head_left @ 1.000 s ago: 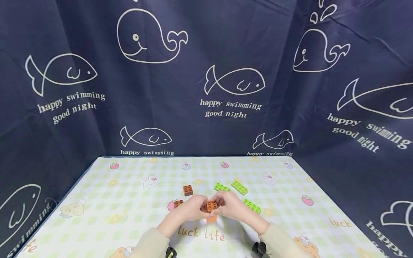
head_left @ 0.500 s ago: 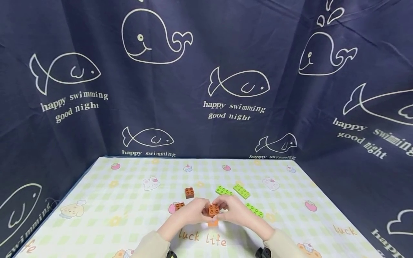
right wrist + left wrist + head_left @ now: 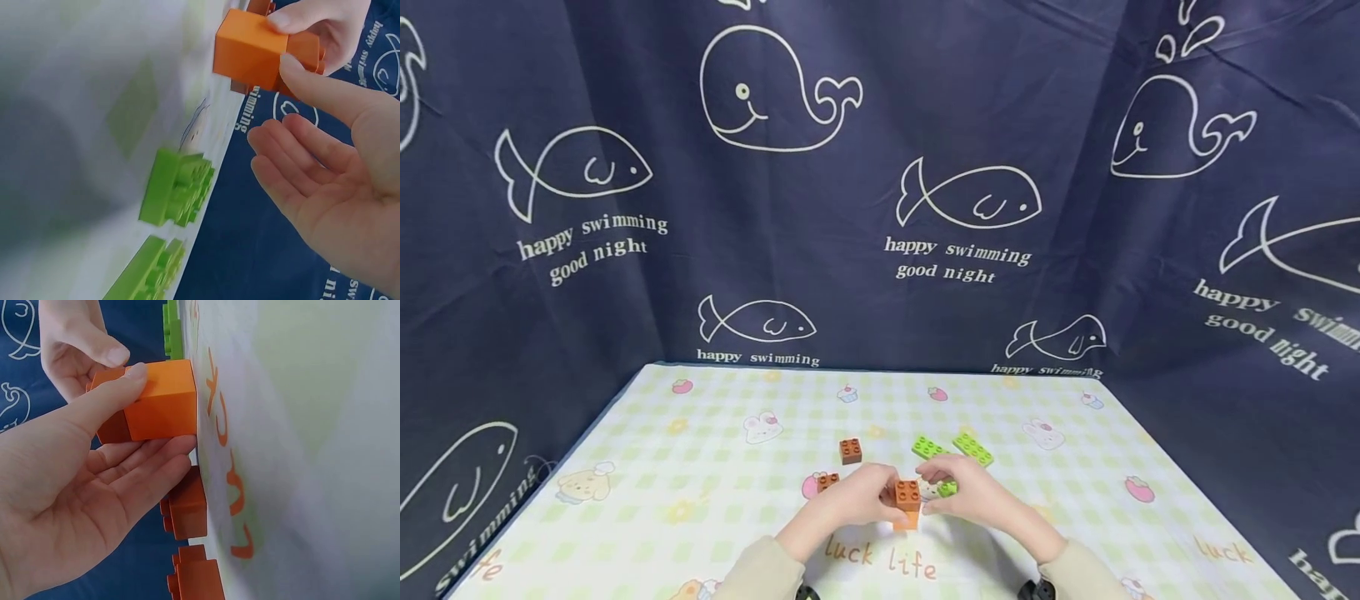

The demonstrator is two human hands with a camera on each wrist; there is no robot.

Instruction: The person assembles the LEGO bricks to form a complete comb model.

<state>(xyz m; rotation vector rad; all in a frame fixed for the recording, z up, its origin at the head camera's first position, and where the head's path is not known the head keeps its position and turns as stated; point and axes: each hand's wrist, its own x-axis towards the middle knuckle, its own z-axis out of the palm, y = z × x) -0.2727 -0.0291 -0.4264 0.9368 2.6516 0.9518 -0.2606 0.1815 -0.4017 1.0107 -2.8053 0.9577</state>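
Observation:
An orange toy building block (image 3: pixel 164 403) stands on the tabletop with a reddish-brown block (image 3: pixel 907 492) stacked on its studs. My left hand (image 3: pixel 868 495) holds this stack, thumb on the near side by the seam and fingers behind, as the left wrist view shows. To the right of the stack is my right hand (image 3: pixel 976 493). Its fingers are spread away from the blocks, with the thumb tip close to the brown block; whether it touches I cannot tell.
Two more brown blocks, one farther back (image 3: pixel 851 451) and one partly behind my left forearm (image 3: pixel 828 482), lie to the left. Green blocks lie to the right: one (image 3: pixel 928 447), another (image 3: pixel 973 449), and one partly hidden by my right hand (image 3: pixel 948 489). A patterned cloth (image 3: pixel 700 483) covers the table.
My right hand's fingers have come off the stacked blocks and moved a little right. The left hand still holds the stack. The head view has shifted slightly.

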